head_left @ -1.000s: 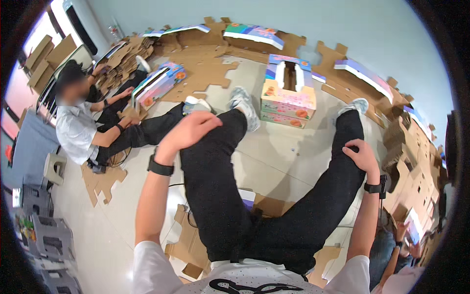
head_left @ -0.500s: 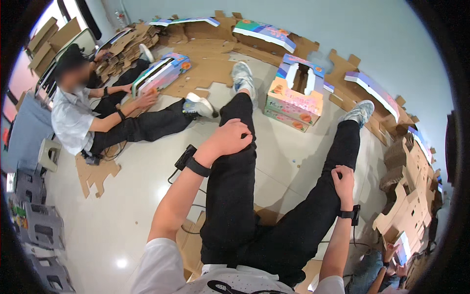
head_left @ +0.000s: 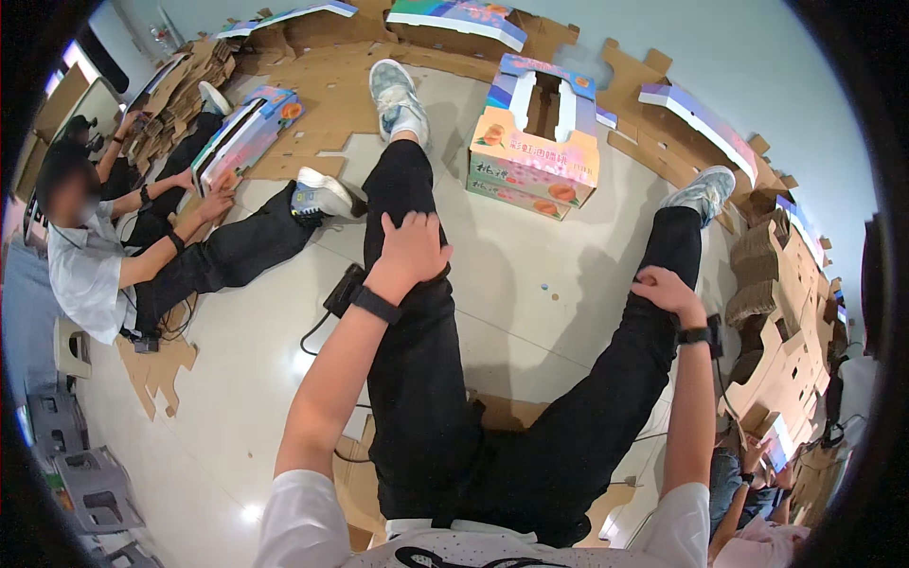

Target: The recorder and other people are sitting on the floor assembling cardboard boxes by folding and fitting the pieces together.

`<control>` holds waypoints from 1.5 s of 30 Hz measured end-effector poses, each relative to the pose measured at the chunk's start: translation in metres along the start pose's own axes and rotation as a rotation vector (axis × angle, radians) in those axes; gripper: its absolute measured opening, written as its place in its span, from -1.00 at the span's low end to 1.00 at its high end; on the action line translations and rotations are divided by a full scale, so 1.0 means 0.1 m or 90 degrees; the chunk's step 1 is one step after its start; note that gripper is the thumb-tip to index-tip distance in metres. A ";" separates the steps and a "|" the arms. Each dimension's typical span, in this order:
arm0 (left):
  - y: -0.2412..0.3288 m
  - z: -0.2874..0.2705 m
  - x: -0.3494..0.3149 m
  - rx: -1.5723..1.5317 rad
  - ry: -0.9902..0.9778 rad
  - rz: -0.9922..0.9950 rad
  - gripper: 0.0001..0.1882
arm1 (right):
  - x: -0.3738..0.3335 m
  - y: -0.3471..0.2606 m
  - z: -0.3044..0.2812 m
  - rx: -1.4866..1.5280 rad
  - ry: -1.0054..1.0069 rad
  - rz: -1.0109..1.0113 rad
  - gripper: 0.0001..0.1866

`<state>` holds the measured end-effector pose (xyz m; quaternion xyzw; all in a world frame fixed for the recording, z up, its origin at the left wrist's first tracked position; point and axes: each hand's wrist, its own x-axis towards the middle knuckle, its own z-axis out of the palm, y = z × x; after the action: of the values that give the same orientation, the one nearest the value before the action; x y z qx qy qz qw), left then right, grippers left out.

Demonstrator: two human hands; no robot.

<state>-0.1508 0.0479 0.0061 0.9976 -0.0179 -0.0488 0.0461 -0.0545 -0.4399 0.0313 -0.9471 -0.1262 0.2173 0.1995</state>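
My left hand (head_left: 413, 254) lies on my left knee, its fingers spread over the black trouser leg. My right hand (head_left: 668, 290) rests on my right knee with the fingers laid over the cloth. Neither holds anything. Both wrists carry a black band with a small dark device. Between my outstretched legs, beyond the knees, a pastel printed fruit carton (head_left: 538, 151) stands on the tiled floor. Its top has a long opening between white flaps. Neither hand touches it.
On the left a seated person (head_left: 85, 256) holds another printed carton (head_left: 244, 140). Flattened cardboard (head_left: 312, 109) lines the wall, with a cardboard stack (head_left: 781, 322) at the right. Grey stools (head_left: 99, 488) stand lower left. Another person's hands (head_left: 755, 459) hold a printed piece at lower right.
My left hand's fingers have spread out over the knee. My right hand has turned, its fingers now reaching inward across the knee. The surroundings have shifted left and up in view.
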 end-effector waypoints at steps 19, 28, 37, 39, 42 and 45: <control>0.30 0.27 2.06 -0.902 0.158 -0.246 0.01 | 1.69 -0.83 0.54 0.718 -0.007 -0.006 0.00; 0.47 0.29 1.83 -0.891 0.126 -0.198 0.05 | 1.49 -0.64 0.43 0.664 0.097 0.064 -0.14; 0.55 0.16 1.28 -0.787 -0.043 -0.128 0.13 | 0.69 -0.66 0.33 0.541 0.035 0.031 -0.17; 0.67 0.04 1.14 -0.795 -0.077 -0.107 -0.06 | 0.65 -0.57 0.41 0.539 0.057 0.032 -0.15; 0.65 0.01 1.14 -0.771 -0.027 -0.062 -0.19 | 0.72 -0.56 0.53 0.528 0.135 0.041 -0.20; 0.71 0.07 1.15 -0.793 0.018 -0.030 -0.32 | 0.83 -0.51 0.61 0.578 0.245 -0.039 -0.22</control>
<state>-0.0396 -0.0282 -0.0053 0.7843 0.0366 -0.0376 0.6182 -0.0181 -0.3482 -0.0267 -0.7834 -0.0074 0.0656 0.6180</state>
